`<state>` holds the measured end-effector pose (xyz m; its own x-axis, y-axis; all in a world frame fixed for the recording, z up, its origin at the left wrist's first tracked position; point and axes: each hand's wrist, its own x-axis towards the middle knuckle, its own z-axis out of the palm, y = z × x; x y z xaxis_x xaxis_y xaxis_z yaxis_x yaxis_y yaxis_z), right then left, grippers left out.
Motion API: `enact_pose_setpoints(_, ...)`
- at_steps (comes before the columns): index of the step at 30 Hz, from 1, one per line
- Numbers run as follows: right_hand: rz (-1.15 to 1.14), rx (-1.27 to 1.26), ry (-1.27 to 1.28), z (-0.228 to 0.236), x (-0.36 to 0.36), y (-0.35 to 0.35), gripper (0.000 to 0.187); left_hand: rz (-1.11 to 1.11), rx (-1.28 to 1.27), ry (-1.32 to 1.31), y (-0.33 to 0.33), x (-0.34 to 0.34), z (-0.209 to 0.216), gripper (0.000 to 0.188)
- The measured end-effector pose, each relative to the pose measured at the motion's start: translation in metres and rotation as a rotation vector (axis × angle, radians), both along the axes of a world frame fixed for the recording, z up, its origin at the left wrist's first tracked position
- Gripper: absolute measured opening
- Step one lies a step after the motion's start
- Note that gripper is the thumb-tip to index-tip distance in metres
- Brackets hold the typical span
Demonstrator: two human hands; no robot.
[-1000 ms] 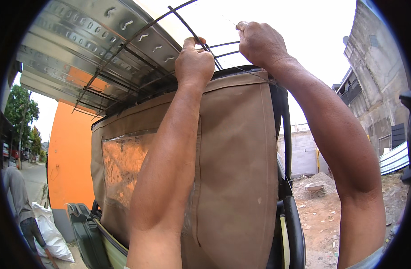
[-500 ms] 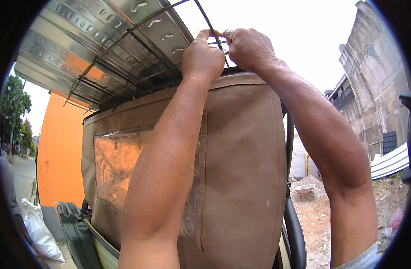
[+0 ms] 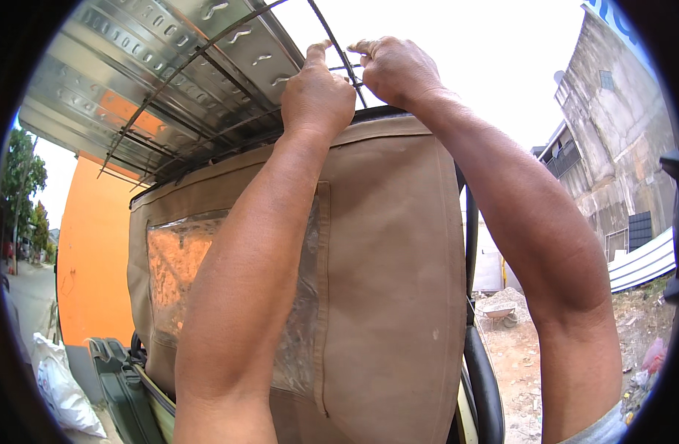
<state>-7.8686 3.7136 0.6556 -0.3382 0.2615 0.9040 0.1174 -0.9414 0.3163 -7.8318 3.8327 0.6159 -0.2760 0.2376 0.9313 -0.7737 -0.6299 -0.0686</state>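
Note:
Both my arms reach up over the brown canvas cover (image 3: 391,244) at the back of a vehicle. My left hand (image 3: 317,100) is closed, its fingertips raised just left of a thin dark metal rod (image 3: 328,31). My right hand (image 3: 400,72) is closed to the right of the same rod, with its fingertips turned toward it. A small gap shows between the two hands, with the rod and a short crosspiece inside it. What the fingers hold, if anything, is hidden or too small to make out.
Perforated metal sheets (image 3: 169,48) lie on the rod framework overhead at the left. An orange wall (image 3: 95,251), a green jerrycan (image 3: 121,385) and a white sack (image 3: 62,388) are also at the left. A black tube (image 3: 485,377) runs beside the cover; a wheelbarrow (image 3: 500,314) stands beyond.
My hands, close together at the rod before, are now farther apart. The left hand has moved left and its fingertips have come away from the right hand's. The whole view has shifted slightly.

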Motion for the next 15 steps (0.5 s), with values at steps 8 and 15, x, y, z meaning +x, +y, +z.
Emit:
enact_pose_setpoints(8,0.043,-0.005,0.052,-0.004,-0.003,0.001,0.036,0.193,-0.028,0.021,0.002,-0.016,-0.005,0.054)
enact_pose_setpoints(15,-0.038,-0.085,0.006,-0.018,-0.013,0.002,0.029,0.470,0.020,0.049,0.016,-0.024,0.001,0.039)
